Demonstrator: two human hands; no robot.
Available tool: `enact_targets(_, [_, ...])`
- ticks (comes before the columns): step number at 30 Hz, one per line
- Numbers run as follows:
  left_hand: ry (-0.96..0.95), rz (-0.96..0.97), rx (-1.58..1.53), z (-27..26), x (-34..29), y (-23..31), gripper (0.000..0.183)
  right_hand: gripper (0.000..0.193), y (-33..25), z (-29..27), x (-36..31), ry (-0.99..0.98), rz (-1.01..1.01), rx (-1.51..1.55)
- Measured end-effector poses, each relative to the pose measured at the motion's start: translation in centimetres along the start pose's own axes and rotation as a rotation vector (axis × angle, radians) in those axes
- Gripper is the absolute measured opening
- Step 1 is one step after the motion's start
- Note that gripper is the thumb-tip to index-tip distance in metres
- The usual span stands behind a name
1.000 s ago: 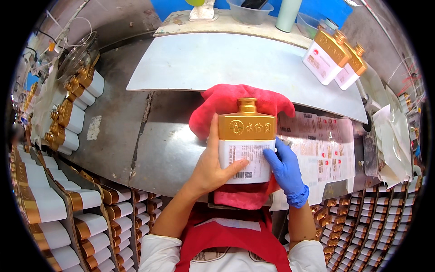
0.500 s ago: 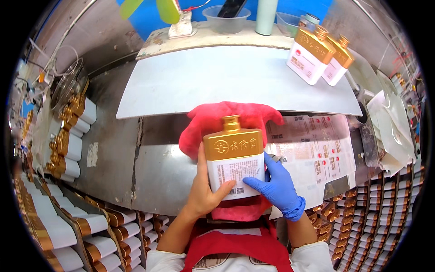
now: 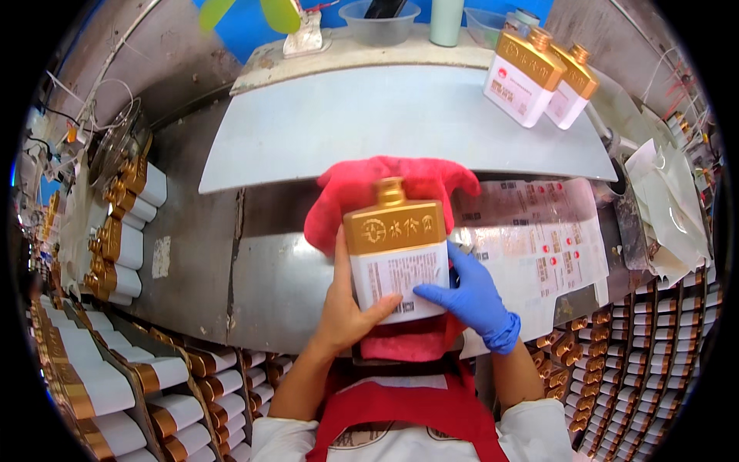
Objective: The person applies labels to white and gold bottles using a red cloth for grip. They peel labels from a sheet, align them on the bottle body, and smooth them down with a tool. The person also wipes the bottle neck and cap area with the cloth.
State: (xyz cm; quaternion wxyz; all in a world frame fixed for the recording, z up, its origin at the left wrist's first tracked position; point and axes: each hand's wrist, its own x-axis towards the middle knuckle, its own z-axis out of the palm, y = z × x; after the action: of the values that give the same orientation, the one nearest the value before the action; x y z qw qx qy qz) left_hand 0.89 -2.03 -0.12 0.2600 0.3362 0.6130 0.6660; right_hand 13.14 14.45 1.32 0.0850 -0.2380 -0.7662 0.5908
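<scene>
Between my two hands is a flat white bottle (image 3: 400, 269) with a gold shoulder and neck, held upright with its printed face toward me. My bare left hand (image 3: 348, 304) wraps its left side, thumb across the lower front. On the other side, my right hand (image 3: 466, 296), in a blue glove, grips the right edge with its thumb on the lower front. The fingers behind the bottle are hidden. A red cloth (image 3: 323, 212) lies beyond and beneath the bottle. Sheets of printed labels (image 3: 550, 239) spread on the table to the right.
Two similar bottles (image 3: 519, 77) stand on a pale board (image 3: 369, 131) at the back right. More bottles (image 3: 123, 254) line the table's left side. Racks of bottles (image 3: 647, 369) flank me on both sides. Behind the board sit a plastic bowl (image 3: 377, 27) and a green fan (image 3: 281, 15).
Both hands keep the same hold on the bottle. The whole view has shifted slightly, so the board, cloth and bottle appear a little higher. Little else differs.
</scene>
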Motion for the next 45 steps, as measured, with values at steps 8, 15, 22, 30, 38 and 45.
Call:
enact_targets(8, [0.018,0.011,0.117,0.0,0.2,0.7,0.077,0.06,-1.0,-0.3,-1.0,0.007,-0.006,-0.144])
enact_targets(15, [0.047,0.099,0.158,0.1,0.4,-0.1,0.074,0.059,-0.4,-0.2,-0.7,-0.01,-0.002,-0.078])
enact_targets(22, [0.054,0.053,0.045,-1.1,-0.1,-1.3,0.067,0.049,1.7,-2.2,-1.4,-0.003,0.094,0.195])
enact_targets(30, [0.042,-0.104,-0.046,-1.6,-1.5,-0.4,0.062,0.057,8.0,-6.4,-0.9,0.316,0.322,1.064])
enact_targets(38, [0.019,-0.078,-0.099,-2.2,-1.5,-0.8,0.059,0.047,6.4,-6.5,-3.4,0.251,0.472,1.052])
enact_targets(45, [-0.016,0.003,-0.159,-0.6,-0.9,-0.4,0.09,0.026,0.9,-3.6,-2.7,0.157,0.204,0.426])
